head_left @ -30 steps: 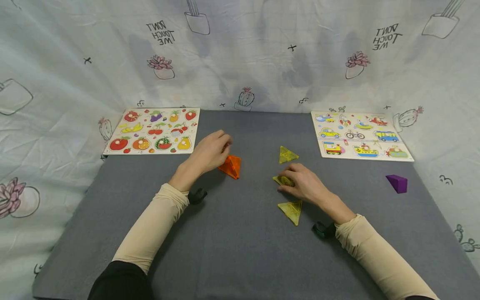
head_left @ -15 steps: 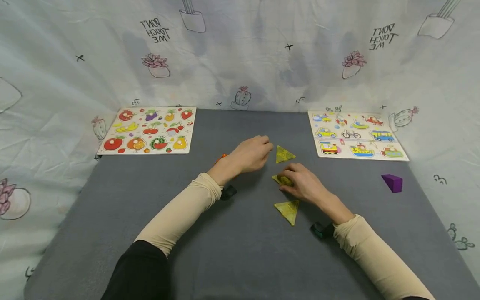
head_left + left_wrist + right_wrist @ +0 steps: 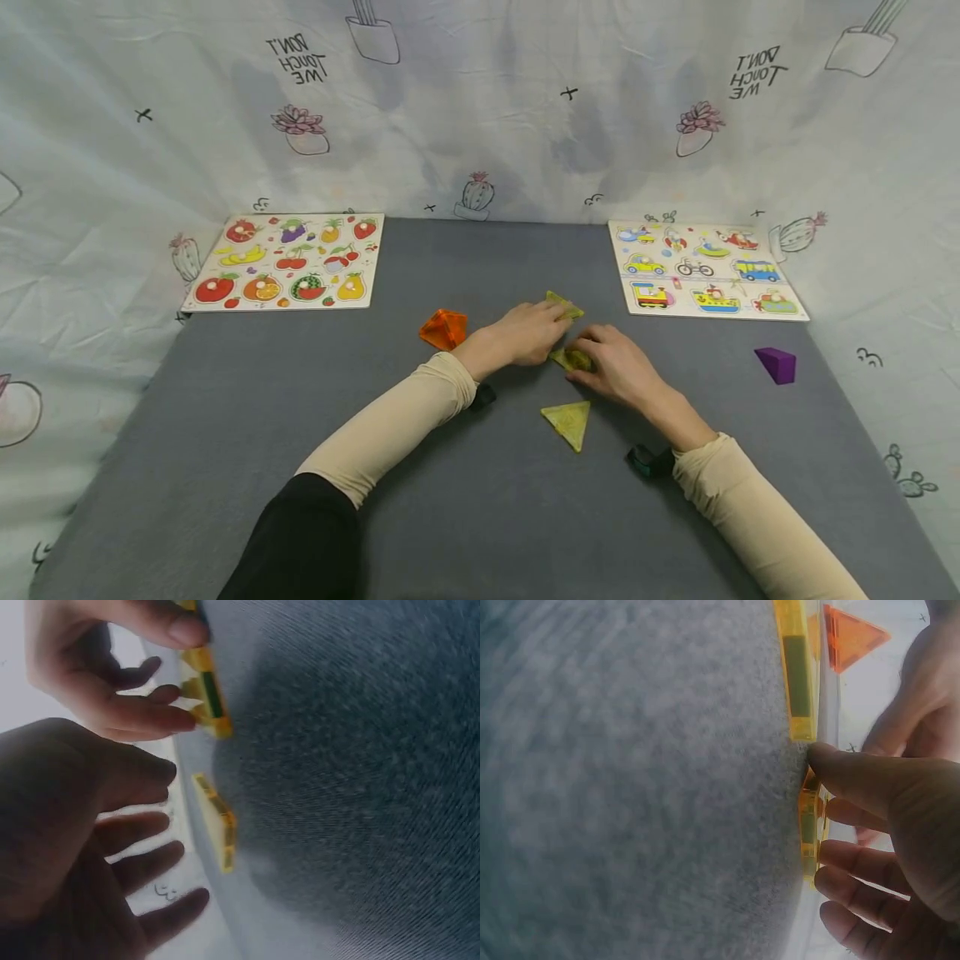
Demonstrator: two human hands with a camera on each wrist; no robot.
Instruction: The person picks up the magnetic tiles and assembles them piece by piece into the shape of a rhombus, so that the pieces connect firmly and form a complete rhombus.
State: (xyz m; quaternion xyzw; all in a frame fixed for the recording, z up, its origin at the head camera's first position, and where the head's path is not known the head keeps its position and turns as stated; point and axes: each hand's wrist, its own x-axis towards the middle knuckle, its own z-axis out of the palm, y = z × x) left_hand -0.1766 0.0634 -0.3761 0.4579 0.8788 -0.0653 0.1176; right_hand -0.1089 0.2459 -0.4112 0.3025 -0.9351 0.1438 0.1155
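Observation:
Three translucent yellow triangular tiles lie in a column on the grey table. My left hand point(image 3: 525, 333) reaches over the far tile point(image 3: 567, 307), fingertips right at it. In the left wrist view that hand's fingers point(image 3: 146, 868) are spread and loosely bent beside the same tile point(image 3: 217, 823). My right hand point(image 3: 618, 367) holds the middle tile point(image 3: 572, 359) between thumb and fingers, down at the table. The near tile point(image 3: 569, 423) lies untouched. An orange pyramid-like shape of translucent tiles point(image 3: 444, 329) stands left of my left wrist.
A fruit puzzle board point(image 3: 288, 262) lies at the back left and a vehicle puzzle board point(image 3: 708, 271) at the back right. A purple wedge-shaped block point(image 3: 776, 365) sits near the right edge. A patterned white curtain point(image 3: 517, 108) hangs behind the table point(image 3: 465, 517).
My left hand has left the orange shape and moved right to the far yellow tile. My right hand stays at the middle tile.

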